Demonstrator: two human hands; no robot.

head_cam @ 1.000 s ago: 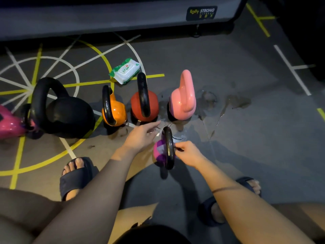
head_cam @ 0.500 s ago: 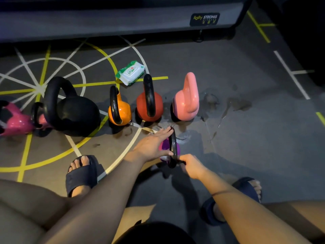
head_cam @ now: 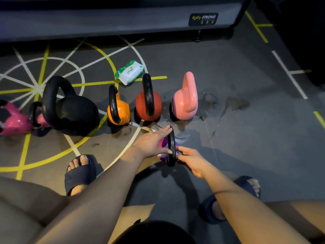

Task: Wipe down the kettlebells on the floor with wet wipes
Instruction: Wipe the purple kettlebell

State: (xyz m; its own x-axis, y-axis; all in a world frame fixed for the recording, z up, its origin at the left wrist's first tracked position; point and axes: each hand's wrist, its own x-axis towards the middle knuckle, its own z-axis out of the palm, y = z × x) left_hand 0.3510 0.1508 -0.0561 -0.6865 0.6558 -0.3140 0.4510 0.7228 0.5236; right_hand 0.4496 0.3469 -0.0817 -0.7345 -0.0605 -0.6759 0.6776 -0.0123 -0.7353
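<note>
A small purple kettlebell (head_cam: 162, 143) with a black handle stands on the floor between my hands. My left hand (head_cam: 151, 143) lies against the left side of the handle, fingers straight, thumb touching the handle. My right hand (head_cam: 191, 161) pinches a pale wet wipe (head_cam: 179, 152) against the right side of the kettlebell, just behind the handle. Behind it a row stands: pink kettlebell (head_cam: 185, 99), red kettlebell (head_cam: 148, 103), orange kettlebell (head_cam: 118, 110) and a large black kettlebell (head_cam: 73, 110).
A wet wipes pack (head_cam: 129, 72) lies behind the orange and red kettlebells. A magenta kettlebell (head_cam: 12, 120) sits at the far left. A low padded bench (head_cam: 123, 18) runs along the back. Wet patches (head_cam: 235, 103) mark the floor right of the pink one. My slippered feet (head_cam: 79, 173) flank the purple kettlebell.
My left hand has moved right from beside the purple kettlebell onto its handle. My right hand has stayed at the handle's right side with the wipe.
</note>
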